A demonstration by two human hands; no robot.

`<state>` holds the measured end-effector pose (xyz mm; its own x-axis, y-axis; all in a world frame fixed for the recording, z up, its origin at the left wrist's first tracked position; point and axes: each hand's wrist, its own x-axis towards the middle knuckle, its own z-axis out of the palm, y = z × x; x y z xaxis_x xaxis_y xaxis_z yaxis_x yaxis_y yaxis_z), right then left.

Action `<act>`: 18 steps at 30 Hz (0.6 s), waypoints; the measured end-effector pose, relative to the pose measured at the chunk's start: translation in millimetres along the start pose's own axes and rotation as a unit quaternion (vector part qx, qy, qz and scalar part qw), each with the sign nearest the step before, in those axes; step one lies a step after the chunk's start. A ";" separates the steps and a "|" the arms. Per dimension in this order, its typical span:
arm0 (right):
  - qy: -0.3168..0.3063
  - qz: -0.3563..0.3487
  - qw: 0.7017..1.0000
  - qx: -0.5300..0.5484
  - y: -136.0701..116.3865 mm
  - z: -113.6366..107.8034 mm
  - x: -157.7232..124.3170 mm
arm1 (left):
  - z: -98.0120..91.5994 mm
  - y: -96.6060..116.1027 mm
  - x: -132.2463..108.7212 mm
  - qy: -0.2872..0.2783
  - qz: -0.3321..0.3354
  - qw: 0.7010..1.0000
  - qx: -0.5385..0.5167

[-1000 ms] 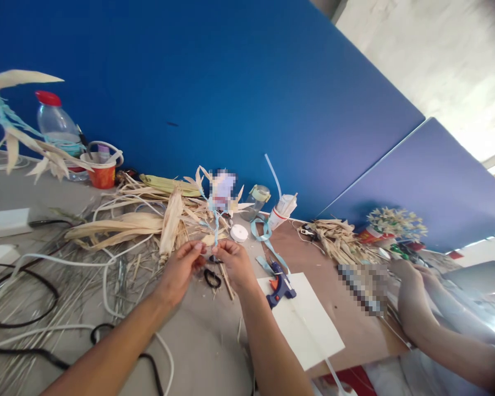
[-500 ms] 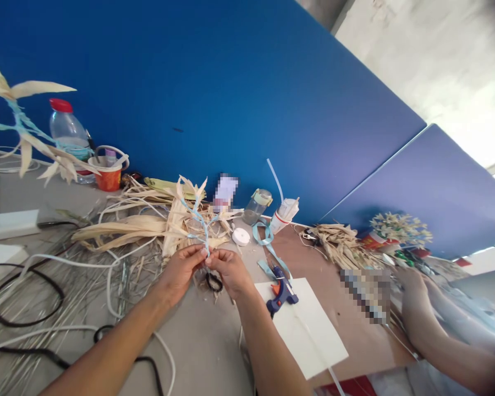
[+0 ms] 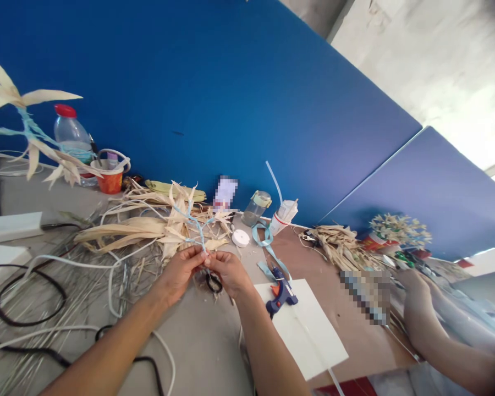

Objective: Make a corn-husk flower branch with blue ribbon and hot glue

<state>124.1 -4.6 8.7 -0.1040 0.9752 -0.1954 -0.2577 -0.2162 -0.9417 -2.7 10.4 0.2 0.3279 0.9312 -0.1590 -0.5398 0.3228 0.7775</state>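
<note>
My left hand point(image 3: 181, 273) and my right hand point(image 3: 227, 270) meet at the middle of the table, thumbs and fingers pinched on the same stem. That stem belongs to a branch wrapped in light blue tape point(image 3: 198, 224), with pale corn-husk leaves at its tips. It stands roughly upright above my fingers. Behind it lies a pile of dried corn husks point(image 3: 127, 231). A pair of scissors with black handles point(image 3: 213, 282) rests just below my hands, partly hidden. To the right, a blue glue gun point(image 3: 282, 295) lies on a white sheet point(image 3: 313, 335).
At left are a larger taped husk branch point(image 3: 28, 126), a red-capped bottle point(image 3: 70, 132), a red cup point(image 3: 109, 180), cables and thin wires. A jar point(image 3: 256, 208), white roll point(image 3: 241, 238) and blue ribbon point(image 3: 264, 236) sit behind. A co-worker's arm point(image 3: 421, 308) is at right.
The taped branch has tilted slightly to the left between my fingers. Both hands keep their pinch at nearly the same spot. The view has shifted a little.
</note>
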 end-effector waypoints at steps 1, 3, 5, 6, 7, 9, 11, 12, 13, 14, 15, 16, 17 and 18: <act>0.002 0.000 1.000 -0.014 -0.8 -1.1 0.3 | -0.3 0.1 0.3 0.007 0.002 1.000 0.007; 0.015 0.000 0.999 -0.039 -3.2 -4.1 0.9 | -1.0 0.4 0.9 0.023 0.011 0.999 0.025; 0.037 -0.002 0.998 -0.053 -6.9 -7.9 1.4 | -2.2 1.1 1.7 0.034 0.024 0.998 0.042; 0.050 -0.004 0.997 -0.054 -9.2 -9.9 1.5 | -2.9 1.7 2.0 0.037 0.027 0.998 0.047; 0.063 -0.010 0.997 -0.051 -11.9 -12.0 1.4 | -3.6 2.4 2.3 0.036 0.026 0.998 0.050; 0.078 -0.029 0.996 -0.035 -18.4 -16.6 0.3 | -4.9 4.0 2.5 0.029 0.012 0.998 0.049; 0.075 -0.045 0.996 -0.016 -26.8 -21.8 -2.5 | -5.8 5.1 2.3 0.021 0.005 0.999 0.050; 0.069 -0.047 0.996 -0.007 -31.3 -24.7 -4.7 | -6.2 5.3 2.3 0.023 0.006 0.998 0.052; 0.066 -0.047 0.997 0.001 -35.9 -27.7 -7.6 | -6.4 5.1 2.3 0.018 0.005 0.998 0.056; 0.067 -0.046 0.997 0.008 -40.1 -30.7 -11.0 | -6.5 4.6 2.4 0.014 0.005 0.998 0.063; 0.073 -0.044 0.996 0.013 -43.7 -33.5 -14.9 | -6.6 3.8 2.6 0.009 0.007 0.997 0.071; 0.082 -0.042 0.996 0.017 -46.3 -36.1 -19.0 | -6.7 2.8 2.9 0.005 0.012 0.997 0.078; 0.093 -0.040 0.995 0.021 -47.7 -38.3 -23.1 | -6.6 1.8 3.3 0.004 0.017 0.996 0.086; 0.102 -0.038 0.994 0.023 -48.0 -40.0 -27.0 | -6.5 0.9 3.7 0.002 0.025 0.995 0.093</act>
<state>177.7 -18.6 48.2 0.1129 0.9770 -0.1809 -0.3023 -0.1396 -0.9429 -7.0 15.3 -3.6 0.3013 0.9460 -0.1198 -0.4019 0.2399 0.8837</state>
